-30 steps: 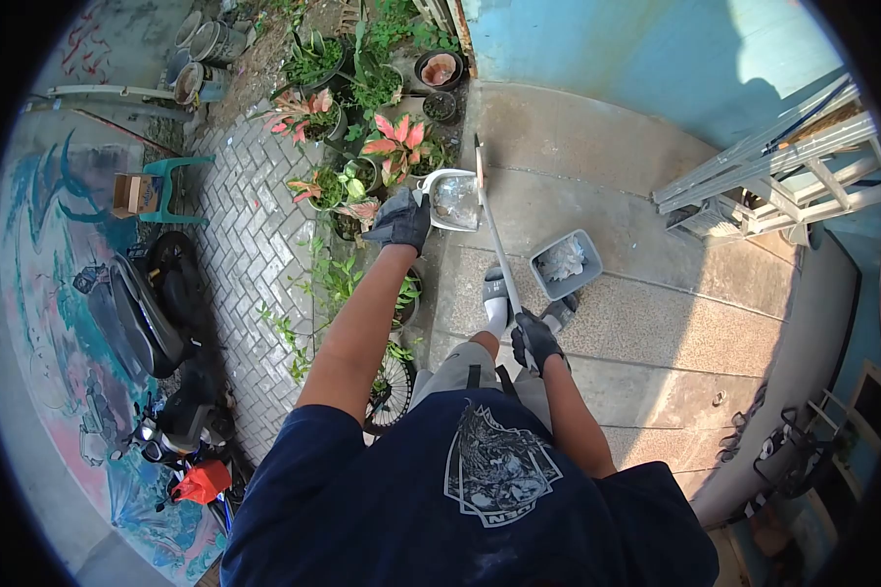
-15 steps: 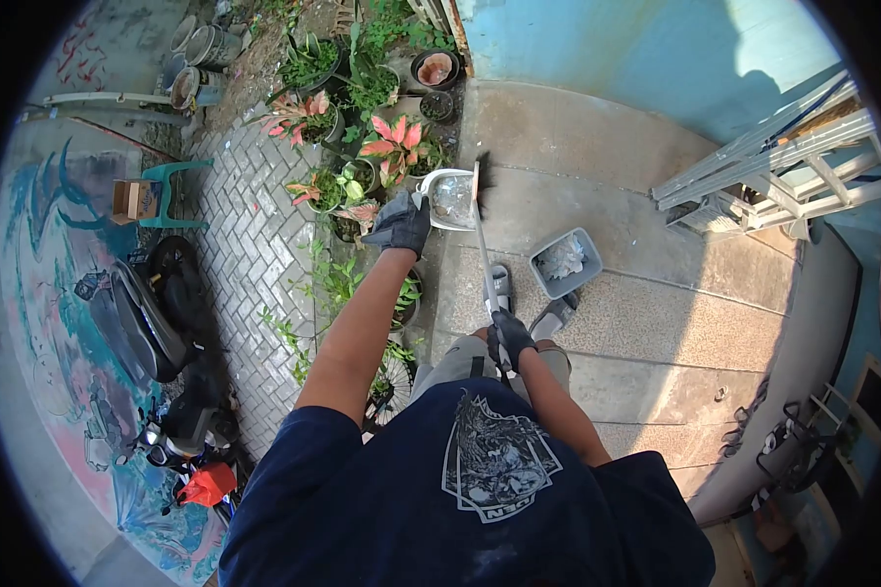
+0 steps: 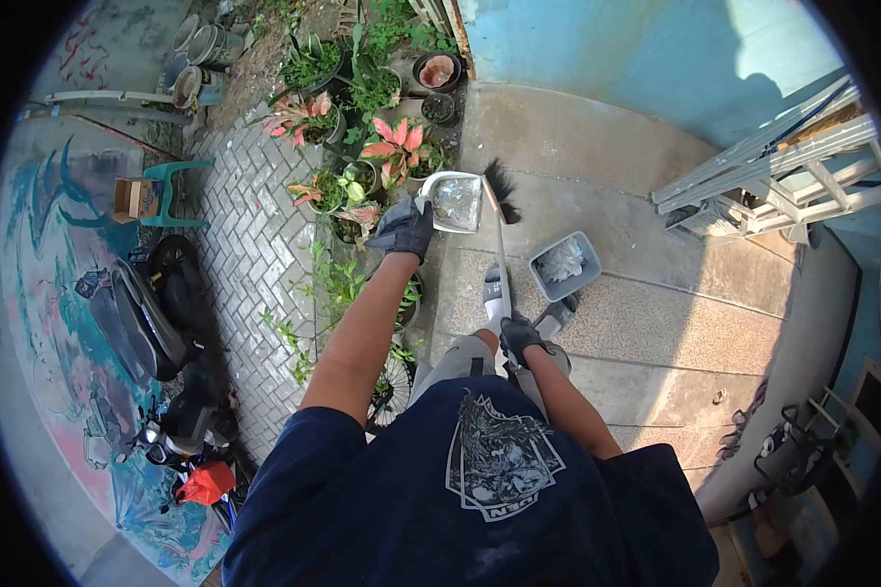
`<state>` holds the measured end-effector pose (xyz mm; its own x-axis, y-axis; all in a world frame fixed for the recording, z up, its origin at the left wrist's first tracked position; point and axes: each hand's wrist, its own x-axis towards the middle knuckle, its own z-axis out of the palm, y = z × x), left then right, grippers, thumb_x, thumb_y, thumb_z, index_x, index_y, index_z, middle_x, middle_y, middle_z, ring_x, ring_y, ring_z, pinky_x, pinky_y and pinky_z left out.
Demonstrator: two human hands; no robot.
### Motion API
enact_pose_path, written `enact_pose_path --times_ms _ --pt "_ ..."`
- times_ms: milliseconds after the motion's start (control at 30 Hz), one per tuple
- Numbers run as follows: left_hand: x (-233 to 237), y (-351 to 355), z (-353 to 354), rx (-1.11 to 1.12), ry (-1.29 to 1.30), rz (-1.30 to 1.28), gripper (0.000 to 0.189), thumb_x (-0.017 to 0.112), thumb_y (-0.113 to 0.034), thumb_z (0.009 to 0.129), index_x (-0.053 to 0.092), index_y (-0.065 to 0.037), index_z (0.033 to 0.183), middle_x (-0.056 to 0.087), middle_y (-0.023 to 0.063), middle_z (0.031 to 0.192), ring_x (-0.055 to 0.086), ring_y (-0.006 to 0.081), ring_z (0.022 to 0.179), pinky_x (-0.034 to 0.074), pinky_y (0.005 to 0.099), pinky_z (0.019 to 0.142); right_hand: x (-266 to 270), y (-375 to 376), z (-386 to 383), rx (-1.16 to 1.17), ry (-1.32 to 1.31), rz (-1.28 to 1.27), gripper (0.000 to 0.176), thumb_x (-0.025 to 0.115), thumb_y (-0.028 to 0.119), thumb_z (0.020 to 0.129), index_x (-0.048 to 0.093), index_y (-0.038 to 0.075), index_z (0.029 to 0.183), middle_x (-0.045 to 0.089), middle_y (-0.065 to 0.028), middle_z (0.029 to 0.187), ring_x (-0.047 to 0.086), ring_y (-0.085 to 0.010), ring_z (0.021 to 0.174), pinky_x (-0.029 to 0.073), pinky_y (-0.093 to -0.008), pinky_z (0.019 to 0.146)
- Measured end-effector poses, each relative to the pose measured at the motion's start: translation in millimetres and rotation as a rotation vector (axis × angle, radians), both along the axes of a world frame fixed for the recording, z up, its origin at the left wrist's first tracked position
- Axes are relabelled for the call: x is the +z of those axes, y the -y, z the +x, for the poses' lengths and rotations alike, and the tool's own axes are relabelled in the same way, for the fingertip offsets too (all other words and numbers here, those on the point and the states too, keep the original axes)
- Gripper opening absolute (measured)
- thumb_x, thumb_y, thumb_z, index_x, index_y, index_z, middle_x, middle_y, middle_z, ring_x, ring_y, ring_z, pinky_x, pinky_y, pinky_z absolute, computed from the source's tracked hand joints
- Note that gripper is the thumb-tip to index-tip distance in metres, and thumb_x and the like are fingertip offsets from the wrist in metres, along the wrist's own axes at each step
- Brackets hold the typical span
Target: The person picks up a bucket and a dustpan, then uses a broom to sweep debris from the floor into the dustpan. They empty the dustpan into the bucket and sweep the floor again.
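Wearing a dark glove, my left hand point(image 3: 403, 233) is closed around the handle of a white dustpan point(image 3: 442, 227). Bits of debris lie in the pan. My right hand point(image 3: 521, 338), also gloved, grips the pale stick of a broom point(image 3: 502, 259). Its black bristles point(image 3: 502, 192) are on the concrete just right of the dustpan's open edge. A grey bin point(image 3: 555, 292) holding crumpled whitish waste stands to the right, by my sandalled feet.
Potted plants point(image 3: 394, 149) line the left edge of the concrete. Motorbikes point(image 3: 147, 318) stand by the painted wall, beyond the brick paving point(image 3: 250, 205). A metal ladder point(image 3: 793, 176) and a grey covered shape point(image 3: 803, 362) are on the right.
The broom head has swung right, away from the dustpan, and its bristles now show more fully. My right hand has shifted slightly right and my left foot forward. The dustpan has barely moved.
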<state>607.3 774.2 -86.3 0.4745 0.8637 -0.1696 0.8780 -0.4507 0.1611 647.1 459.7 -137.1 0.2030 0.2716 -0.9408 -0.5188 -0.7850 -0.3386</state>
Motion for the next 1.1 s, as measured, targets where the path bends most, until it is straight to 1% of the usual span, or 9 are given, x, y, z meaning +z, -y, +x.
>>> enact_pose_path --times_ms 67,267,333,500,600,633,733,833,1100 --pt "-4.8 1.2 1.1 0.005 0.038 0.061 0.054 0.05 -0.052 0.089 0.066 -0.004 0.108 0.068 0.0215 0.103 0.064 0.0399 0.098 0.049 0.0488 0.086 -1.2 11.8 14.6 -0.067 -0.216 0.088 0.025 0.045 0.023 0.095 0.057 0.01 0.114 0.052 -0.0034 0.059 0.052 -0.0161 0.044 0.045 -0.0335 0.042" --pt "45.3 9.5 8.5 0.054 -0.069 -0.162 0.053 0.047 -0.052 0.09 0.07 -0.005 0.1 0.069 0.0204 0.1 0.065 0.0386 0.097 0.049 0.0484 0.086 70.8 45.4 69.4 -0.119 -0.059 0.05 0.028 0.047 0.022 0.095 0.057 0.014 0.12 0.049 -0.0013 0.055 0.044 -0.0138 0.036 0.036 -0.0306 0.034" --pt "48.5 12.7 6.6 0.087 -0.025 -0.14 0.052 0.047 -0.051 0.09 0.07 -0.005 0.096 0.069 0.0201 0.097 0.065 0.0387 0.095 0.049 0.0486 0.085 82.8 62.7 89.0 -0.269 -0.069 0.058 0.024 0.049 0.021 0.095 0.055 0.016 0.118 0.046 -0.0008 0.053 0.043 -0.0139 0.035 0.035 -0.0307 0.033" --pt "70.0 33.3 -24.0 0.235 0.021 -0.05 0.049 0.048 -0.046 0.089 0.071 -0.002 0.088 0.069 0.0202 0.09 0.065 0.0404 0.086 0.05 0.05 0.077 99.1 106.2 163.0 -0.256 -0.013 0.048 0.019 0.047 0.023 0.096 0.055 0.014 0.111 0.047 -0.0015 0.057 0.044 -0.0133 0.036 0.037 -0.0301 0.033" --pt "132.7 87.9 -37.8 0.419 0.065 -0.048 0.053 0.051 -0.048 0.088 0.07 0.001 0.084 0.067 0.0243 0.083 0.065 0.0413 0.083 0.049 0.0495 0.076 106.5 109.6 219.3 0.228 0.296 -0.058 0.03 0.048 0.024 0.092 0.06 0.008 0.115 0.06 -0.0091 0.067 0.059 -0.021 0.052 0.05 -0.0368 0.051" --pt "144.3 112.6 -42.4 0.475 0.097 -0.031 0.052 0.051 -0.048 0.088 0.07 0.001 0.084 0.067 0.0247 0.083 0.065 0.0416 0.083 0.049 0.0494 0.076 93.1 109.7 238.4 0.247 0.296 -0.045 0.03 0.048 0.024 0.092 0.06 0.008 0.115 0.06 -0.0091 0.067 0.059 -0.021 0.052 0.05 -0.0368 0.051" --pt "148.3 189.7 -51.2 0.726 0.082 -0.045 0.051 0.052 -0.047 0.089 0.07 0.001 0.087 0.066 0.0254 0.085 0.065 0.0412 0.084 0.049 0.0488 0.077 6.3 123.9 291.8 0.89 0.89 0.009 0.037 0.043 0.025 0.092 0.056 0.004 0.119 0.066 -0.0258 0.101 0.065 -0.0413 0.094 0.051 -0.0491 0.085" --pt "139.8 260.2 -41.7 0.996 0.062 -0.081 0.054 0.052 -0.048 0.09 0.07 0.002 0.092 0.067 0.0251 0.088 0.065 0.0401 0.087 0.048 0.0485 0.078 16.2 61.5 329.0 1.014 0.722 0.06 0.039 0.043 0.025 0.093 0.052 0.004 0.124 0.065 -0.0258 0.106 0.062 -0.0423 0.104 0.049 -0.0501 0.089" --pt "118.3 392.4 -28.2 1.52 -0.004 -0.115 0.059 0.051 -0.053 0.09 0.068 0.002 0.102 0.068 0.0239 0.095 0.065 0.0387 0.094 0.048 0.047 0.082 -126.8 -73.4 327.0 1.422 0.61 0.066 0.04 0.034 0.031 0.1 0.051 0.004 0.125 0.064 -0.0209 0.116 0.063 -0.0378 0.106 0.05 -0.0469 0.091"
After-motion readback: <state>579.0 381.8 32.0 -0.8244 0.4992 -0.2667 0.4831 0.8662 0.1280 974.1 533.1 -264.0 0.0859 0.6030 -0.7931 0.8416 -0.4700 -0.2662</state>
